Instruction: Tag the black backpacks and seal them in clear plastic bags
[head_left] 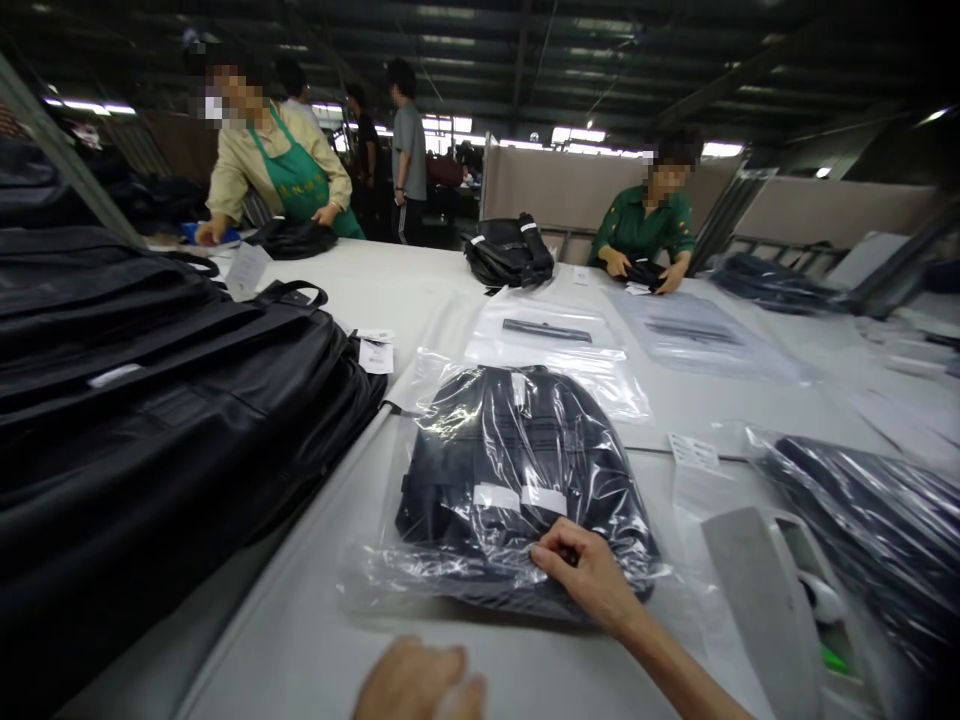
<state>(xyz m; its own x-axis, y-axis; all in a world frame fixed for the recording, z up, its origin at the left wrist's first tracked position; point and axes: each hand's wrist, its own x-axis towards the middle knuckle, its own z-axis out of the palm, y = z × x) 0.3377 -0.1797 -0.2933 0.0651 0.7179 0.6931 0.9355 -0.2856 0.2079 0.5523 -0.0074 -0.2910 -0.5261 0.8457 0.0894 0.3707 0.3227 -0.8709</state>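
Note:
A black backpack (442,480) lies flat on the white table in front of me, inside a clear plastic bag (375,565). Two white strips and a small white tag show through the film. My right hand (581,570) has its thumb and fingers pinched on the plastic at the near side of the backpack. Closer to me, at the bottom edge of the view, my left hand (420,682) is apart from the bag. It is blurred and partly cut off, so its grip does not show clearly.
Black backpacks (225,400) are piled high on the left. At right stand a grey tape dispenser (765,590) and more bagged goods (862,500). Flat plastic bags (555,345) and another black backpack (510,250) lie beyond. Two co-workers handle black items across the table.

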